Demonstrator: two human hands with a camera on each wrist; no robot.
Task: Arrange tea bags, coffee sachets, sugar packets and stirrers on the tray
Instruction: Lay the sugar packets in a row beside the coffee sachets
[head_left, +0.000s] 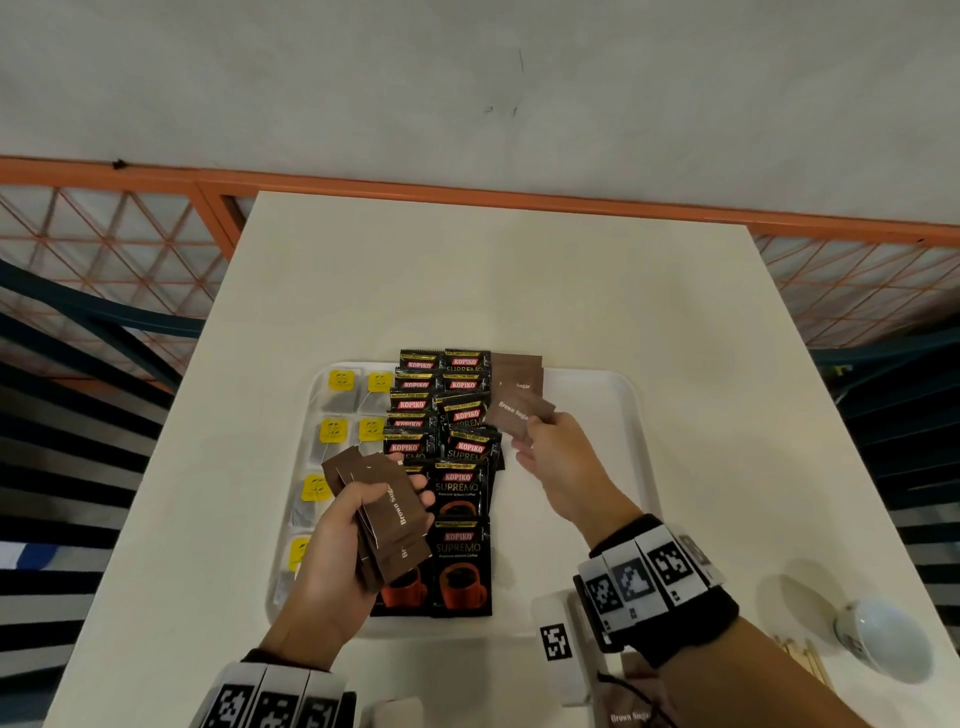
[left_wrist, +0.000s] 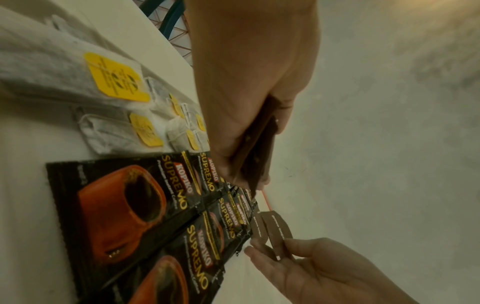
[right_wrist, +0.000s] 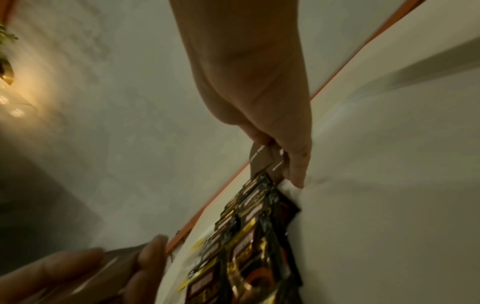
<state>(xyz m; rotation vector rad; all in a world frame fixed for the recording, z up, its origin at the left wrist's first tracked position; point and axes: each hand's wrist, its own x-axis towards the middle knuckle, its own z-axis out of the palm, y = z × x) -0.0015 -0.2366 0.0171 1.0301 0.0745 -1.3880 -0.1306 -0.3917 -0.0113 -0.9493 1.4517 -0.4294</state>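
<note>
Near desk edge: wooden stirrers (head_left: 802, 660) and a white cup (head_left: 883, 636), right corner. White tray (head_left: 597, 519), centre. Left hand (head_left: 332, 551): fingers clasp a stack of brown sugar packets (head_left: 387, 512). Right hand (head_left: 563, 460): fingers pinch one brown sugar packet (head_left: 514, 413). On tray: Kopiko coffee sachets (head_left: 460, 488) in middle, tea bags (head_left: 332, 431) along left edge, laid sugar packets (head_left: 517, 371) at far edge.

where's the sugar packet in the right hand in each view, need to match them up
Head: sugar packet right of centre, pinched by the right hand beside the coffee sachets.
Left wrist: sugar packet low centre, above the right hand's fingers.
Right wrist: sugar packet centre, under the fingers.
Shared landmark: the black coffee sachets' far end, next to the packet in every view.
</note>
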